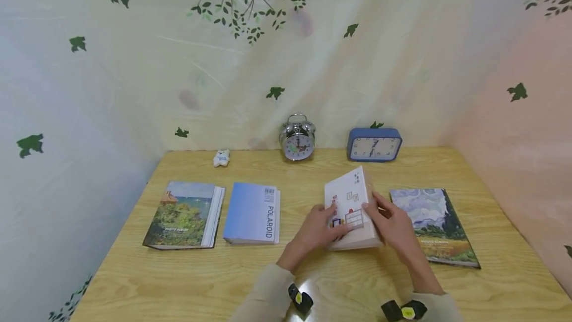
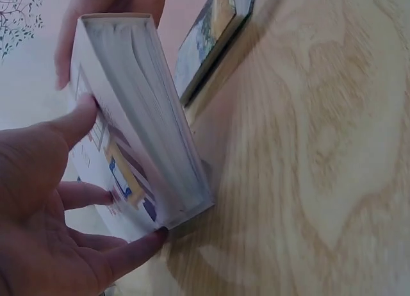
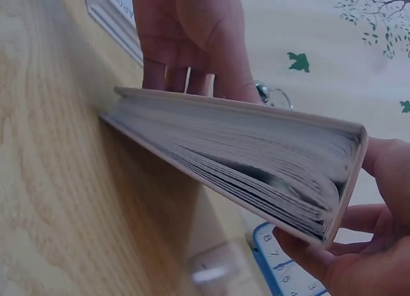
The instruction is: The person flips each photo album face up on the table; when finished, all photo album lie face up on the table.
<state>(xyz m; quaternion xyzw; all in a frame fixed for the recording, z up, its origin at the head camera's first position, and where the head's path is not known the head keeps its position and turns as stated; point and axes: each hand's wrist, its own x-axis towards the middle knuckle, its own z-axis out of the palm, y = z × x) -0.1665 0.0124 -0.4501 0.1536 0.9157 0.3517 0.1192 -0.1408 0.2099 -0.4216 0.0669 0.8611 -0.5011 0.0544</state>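
A thick white photo album [image 1: 346, 198] with small furniture drawings on its cover is tilted over the table, its spine side raised on the right. My right hand [image 1: 394, 225] grips the spine, thumb at the front and fingers behind, as the right wrist view shows around the right hand [image 3: 378, 219]. Across the lower front cover lies my left hand [image 1: 315, 227], its extended fingers and thumb touching it. In the left wrist view one fingertip of the left hand [image 2: 57, 213] is right at the album's bottom edge. White page edges [image 3: 256, 161] show between the covers.
A landscape-covered album [image 1: 438, 227] lies right of the hands. To the left are a blue POLAROID album [image 1: 250, 212] and a seaside-picture album [image 1: 183, 217]. Along the back stand a small white figurine [image 1: 221, 158], a silver twin-bell alarm clock [image 1: 297, 140] and a blue rectangular clock [image 1: 374, 145].
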